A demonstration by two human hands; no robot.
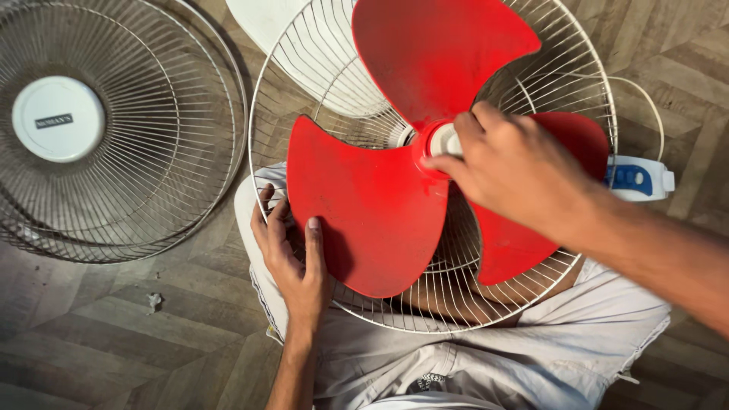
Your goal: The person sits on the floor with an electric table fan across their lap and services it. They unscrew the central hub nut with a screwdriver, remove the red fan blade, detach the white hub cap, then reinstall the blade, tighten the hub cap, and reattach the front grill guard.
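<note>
Fingers of the right hand (516,163) pinch the white hub cap (444,140) at the centre of the red fan blade (380,212), which sits inside the rear wire guard (448,300) on the person's lap. Left hand (292,254) lies open, thumb on a blade, fingers on the guard's rim. Front grille (114,129) lies on the wooden floor (99,334), off left.

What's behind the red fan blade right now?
Behind the red fan blade sits the rear wire guard, with a white housing showing through. The right hand covers the hub.
</note>
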